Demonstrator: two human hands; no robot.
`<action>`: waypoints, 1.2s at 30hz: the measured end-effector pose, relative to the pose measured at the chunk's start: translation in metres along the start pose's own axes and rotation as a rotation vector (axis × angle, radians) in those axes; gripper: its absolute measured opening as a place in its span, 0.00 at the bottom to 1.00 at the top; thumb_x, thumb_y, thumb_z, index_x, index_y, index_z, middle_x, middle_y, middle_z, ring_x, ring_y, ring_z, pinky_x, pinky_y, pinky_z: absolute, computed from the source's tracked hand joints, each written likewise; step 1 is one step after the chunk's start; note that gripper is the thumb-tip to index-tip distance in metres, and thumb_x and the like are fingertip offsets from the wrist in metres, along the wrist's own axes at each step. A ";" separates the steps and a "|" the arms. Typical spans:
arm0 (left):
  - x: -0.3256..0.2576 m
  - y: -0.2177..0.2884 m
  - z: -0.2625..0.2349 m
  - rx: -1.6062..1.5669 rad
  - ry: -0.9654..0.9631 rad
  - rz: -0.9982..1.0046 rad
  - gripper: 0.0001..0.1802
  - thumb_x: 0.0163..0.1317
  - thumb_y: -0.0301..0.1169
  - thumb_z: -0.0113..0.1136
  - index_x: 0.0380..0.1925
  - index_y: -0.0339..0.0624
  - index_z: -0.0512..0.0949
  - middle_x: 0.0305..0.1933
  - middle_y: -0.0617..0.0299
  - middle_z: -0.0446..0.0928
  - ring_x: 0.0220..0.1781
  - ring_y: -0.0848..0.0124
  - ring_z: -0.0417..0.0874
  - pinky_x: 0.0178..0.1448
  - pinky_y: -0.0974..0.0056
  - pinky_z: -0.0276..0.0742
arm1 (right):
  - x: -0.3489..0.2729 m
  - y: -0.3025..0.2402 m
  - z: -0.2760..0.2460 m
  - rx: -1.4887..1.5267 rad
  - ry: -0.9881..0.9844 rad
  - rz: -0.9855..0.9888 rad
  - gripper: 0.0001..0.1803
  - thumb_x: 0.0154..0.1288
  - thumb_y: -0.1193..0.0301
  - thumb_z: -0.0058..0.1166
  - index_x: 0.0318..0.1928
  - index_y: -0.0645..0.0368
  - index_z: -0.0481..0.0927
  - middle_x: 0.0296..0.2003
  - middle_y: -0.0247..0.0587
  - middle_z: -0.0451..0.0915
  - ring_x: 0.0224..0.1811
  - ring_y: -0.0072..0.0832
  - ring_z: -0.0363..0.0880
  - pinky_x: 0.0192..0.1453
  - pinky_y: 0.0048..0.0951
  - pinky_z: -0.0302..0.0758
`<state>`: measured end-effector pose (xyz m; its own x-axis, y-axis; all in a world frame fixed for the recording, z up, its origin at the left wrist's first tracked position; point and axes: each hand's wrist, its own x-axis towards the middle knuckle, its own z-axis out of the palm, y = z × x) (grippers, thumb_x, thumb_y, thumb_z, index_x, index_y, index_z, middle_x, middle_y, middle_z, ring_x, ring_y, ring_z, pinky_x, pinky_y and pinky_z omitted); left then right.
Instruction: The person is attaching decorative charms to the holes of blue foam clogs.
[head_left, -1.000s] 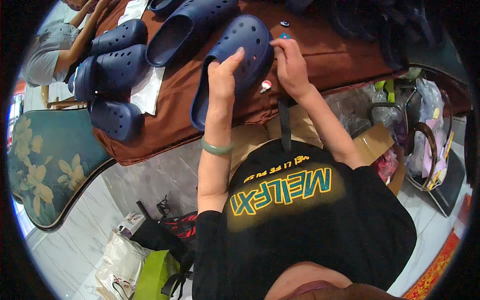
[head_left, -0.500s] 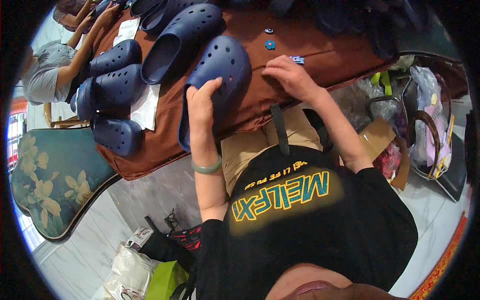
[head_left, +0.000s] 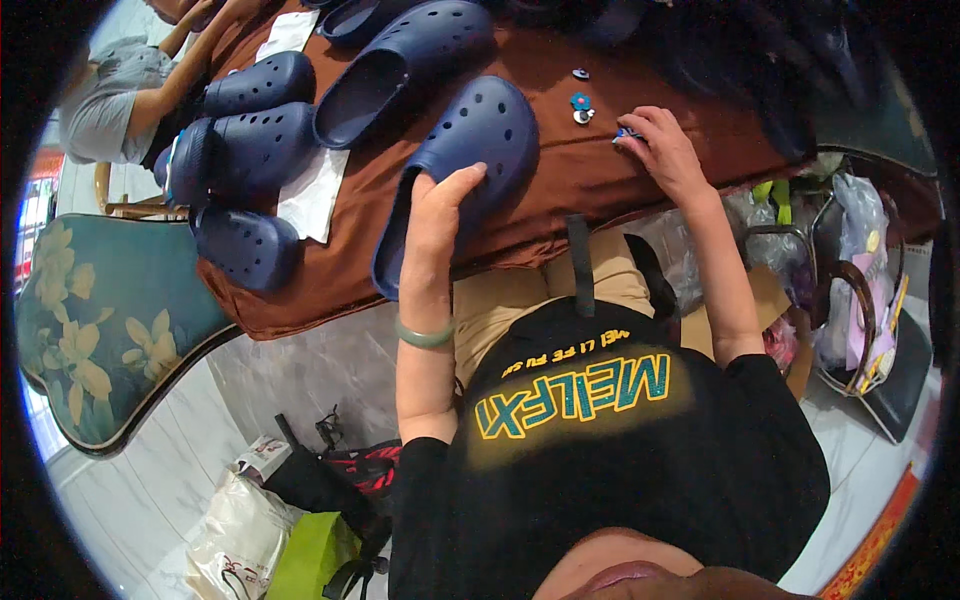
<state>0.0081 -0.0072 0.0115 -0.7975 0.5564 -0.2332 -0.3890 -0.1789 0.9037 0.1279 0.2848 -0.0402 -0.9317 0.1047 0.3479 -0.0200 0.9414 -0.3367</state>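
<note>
My left hand [head_left: 437, 215] grips a dark blue foam clog [head_left: 478, 130] at its foot opening. Its fingers are inside and hidden; the thumb presses on the holed upper. The clog's toe points away from me over the brown cloth. To the right, my right hand [head_left: 665, 150] is down at the cloth, its fingertips closed on a small blue and white shoe charm [head_left: 626, 134] that they partly cover. Just left of those fingers lie a teal flower charm [head_left: 581, 101] with a red centre, a white and dark charm [head_left: 583, 117] and another small charm [head_left: 580, 74].
More dark blue clogs [head_left: 262, 140] rest at the left, beside white paper [head_left: 312, 195] on the brown-covered table [head_left: 270, 310]. Another person's arm [head_left: 190, 75] is at the far left. A floral chair back [head_left: 110, 330] stands at the table's left corner; bags [head_left: 860, 270] sit at right.
My right hand has moved right across the cloth and closed on the blue and white charm. A white and dark charm now shows beside the flower one. My left hand keeps hold of the clog.
</note>
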 end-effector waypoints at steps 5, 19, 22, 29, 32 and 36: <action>0.000 -0.007 -0.003 -0.038 -0.022 0.028 0.22 0.53 0.29 0.60 0.50 0.32 0.74 0.44 0.55 0.79 0.43 0.66 0.82 0.50 0.64 0.78 | -0.004 0.001 -0.009 0.317 -0.074 0.141 0.14 0.58 0.76 0.59 0.47 0.59 0.78 0.43 0.42 0.75 0.47 0.39 0.75 0.51 0.32 0.72; -0.001 -0.009 -0.009 0.074 0.026 -0.014 0.31 0.68 0.52 0.50 0.45 0.29 0.78 0.43 0.55 0.81 0.41 0.73 0.81 0.48 0.69 0.75 | 0.033 -0.126 0.006 1.152 -0.245 0.361 0.07 0.63 0.75 0.58 0.41 0.61 0.79 0.39 0.30 0.79 0.39 0.18 0.76 0.46 0.20 0.72; -0.001 -0.008 -0.009 0.098 0.015 0.018 0.32 0.68 0.53 0.49 0.45 0.29 0.79 0.42 0.56 0.81 0.41 0.73 0.81 0.48 0.69 0.74 | 0.035 -0.135 0.008 1.395 -0.203 0.461 0.08 0.64 0.73 0.58 0.42 0.60 0.78 0.39 0.27 0.78 0.38 0.14 0.75 0.46 0.18 0.72; -0.005 -0.005 -0.004 0.012 0.013 0.019 0.32 0.70 0.52 0.46 0.47 0.28 0.77 0.45 0.56 0.80 0.45 0.72 0.80 0.52 0.68 0.74 | 0.028 -0.120 0.021 1.321 -0.152 0.457 0.10 0.64 0.75 0.56 0.46 0.61 0.76 0.37 0.31 0.79 0.39 0.17 0.77 0.44 0.20 0.74; -0.004 -0.013 -0.006 0.002 0.006 0.088 0.31 0.71 0.51 0.45 0.49 0.28 0.75 0.47 0.55 0.79 0.47 0.71 0.79 0.54 0.67 0.73 | 0.027 -0.124 0.018 1.426 -0.159 0.539 0.10 0.63 0.76 0.57 0.45 0.60 0.75 0.37 0.31 0.79 0.38 0.17 0.78 0.42 0.19 0.74; -0.006 -0.012 -0.004 0.008 -0.049 0.117 0.31 0.71 0.52 0.44 0.49 0.30 0.76 0.46 0.56 0.79 0.46 0.73 0.78 0.51 0.68 0.73 | 0.027 -0.132 0.026 1.518 -0.160 0.480 0.09 0.64 0.75 0.57 0.44 0.60 0.74 0.38 0.35 0.79 0.39 0.20 0.80 0.41 0.19 0.75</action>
<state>0.0160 -0.0121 0.0004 -0.8137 0.5711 -0.1085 -0.2910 -0.2386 0.9265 0.0957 0.1555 -0.0090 -0.9824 0.1584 -0.0993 0.0374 -0.3537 -0.9346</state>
